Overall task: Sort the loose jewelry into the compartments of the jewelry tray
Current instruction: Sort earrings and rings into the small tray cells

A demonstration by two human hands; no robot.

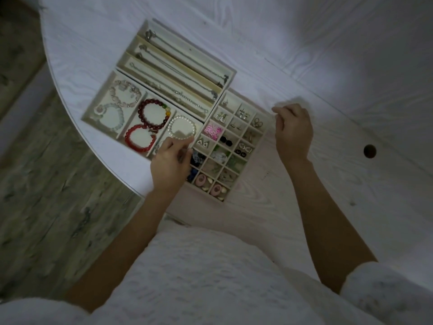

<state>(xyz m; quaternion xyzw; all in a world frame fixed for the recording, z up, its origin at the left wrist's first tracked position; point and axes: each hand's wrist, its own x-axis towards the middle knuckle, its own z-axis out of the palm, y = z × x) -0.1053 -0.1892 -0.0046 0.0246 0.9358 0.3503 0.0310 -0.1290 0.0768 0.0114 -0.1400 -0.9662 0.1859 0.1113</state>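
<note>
Nearest the lens: white textured clothing (210, 277) across the bottom, both bare forearms reaching up from it over a white wood-grain table (328, 66).

Left hand (169, 163) at the table's near curved edge, fingers curled down over the near end of the bracelet tray (93, 106), fingertips touching or pinching the rim of a white pearl bracelet (181, 127); true grip hard to judge, somewhat blurred. Pearl bracelet lying in the tray's rightmost compartment.

Right hand (293, 132) just beside the right edge of the grid tray (266, 133), fingers loosely curled, thumb and forefinger close together; whether anything small is pinched there cannot be told.

Same bracelet tray, middle compartment: a dark red bead bracelet (153, 114) and a bright red bracelet (138, 138), touching. Left compartment: pale stone bracelets (117, 102).

Farther from the table's near edge, touching the bracelet tray: a long-slot tray (145, 26) with thin silver chains (182, 66) laid lengthwise, one per slot.

Grid tray between the two hands, small square cells filled with earrings and little pieces: pink tangle (213, 131), dark studs (226, 141), pink ovals (201, 180) at the near end.

Toward the table's right edge, well apart from the trays: a round dark hole (369, 151). Beyond the left curved edge: grey wood-look floor (46, 184).
</note>
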